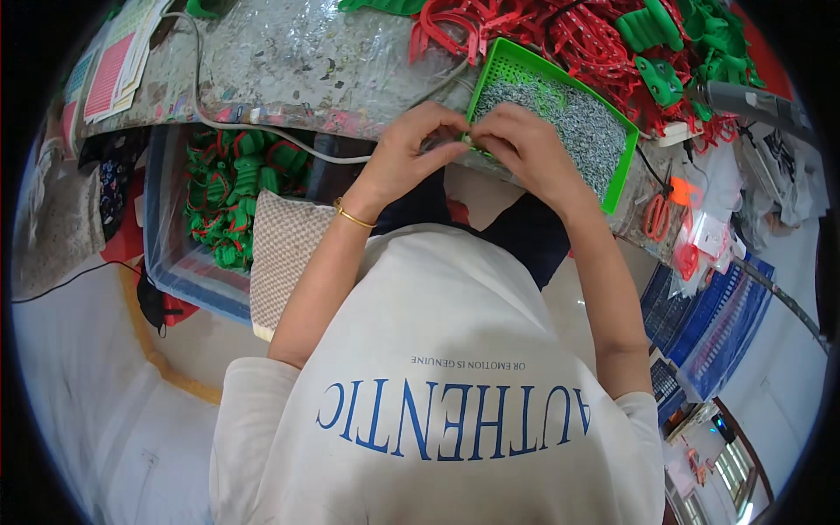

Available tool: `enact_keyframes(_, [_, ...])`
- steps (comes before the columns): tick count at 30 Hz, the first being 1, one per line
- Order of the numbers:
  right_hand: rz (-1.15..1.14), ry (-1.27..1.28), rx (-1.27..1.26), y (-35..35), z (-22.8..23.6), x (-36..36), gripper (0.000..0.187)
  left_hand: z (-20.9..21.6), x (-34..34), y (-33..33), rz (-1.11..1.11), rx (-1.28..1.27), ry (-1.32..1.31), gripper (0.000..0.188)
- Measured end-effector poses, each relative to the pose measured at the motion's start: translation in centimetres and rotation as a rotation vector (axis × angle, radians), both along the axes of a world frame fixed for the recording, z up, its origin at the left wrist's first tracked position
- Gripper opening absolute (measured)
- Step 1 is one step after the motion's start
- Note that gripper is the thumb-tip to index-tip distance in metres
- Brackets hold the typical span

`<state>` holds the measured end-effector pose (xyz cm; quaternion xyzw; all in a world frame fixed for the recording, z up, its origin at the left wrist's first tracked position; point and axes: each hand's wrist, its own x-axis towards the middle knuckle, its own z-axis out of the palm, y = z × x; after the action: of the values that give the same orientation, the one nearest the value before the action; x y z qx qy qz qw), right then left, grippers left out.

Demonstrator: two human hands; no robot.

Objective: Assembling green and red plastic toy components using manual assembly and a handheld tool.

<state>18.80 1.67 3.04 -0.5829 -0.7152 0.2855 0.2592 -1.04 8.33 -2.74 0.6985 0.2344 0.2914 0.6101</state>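
My left hand (pixel 409 150) and my right hand (pixel 530 150) meet at the near left edge of a bright green tray (pixel 623 179). Thumbs and fingertips are pinched together on both, around something small and pale that is too tiny to name. A thin gold-coloured bangle (pixel 354 215) circles my left wrist. Inside the tray lies a heap of small silvery metal pieces (pixel 560 118), too fine to tell their exact kind. Behind the tray, red plastic straps (pixel 582 44) are piled up, with green moulded plastic parts (pixel 652 31) among them.
A blue-rimmed crate (pixel 162 210) at left holds green and red assembled pieces (pixel 234 197). A grey cable (pixel 199 92) runs over the worn tabletop (pixel 289 61) and hangs past its edge. Red-handled scissors (pixel 656 217) lie at right. A checked cushion (pixel 284 254) is by my left forearm.
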Motion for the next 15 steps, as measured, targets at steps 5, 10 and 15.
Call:
enact_keyframes(5, [-0.281,0.048,-0.033,-0.2,-0.3,0.8,0.012,0.0,0.1,-0.1,0.013,0.02,-0.005,0.023])
enact_keyframes(10, [-0.286,0.007,0.027,-0.2,-0.8,-0.5,0.013,0.2,0.0,0.1,0.002,0.026,-0.017,0.023])
enact_keyframes(15, [-0.411,-0.056,0.107,0.0,-0.6,1.0,0.014,0.3,0.3,0.1,0.041,0.034,-0.022,0.022])
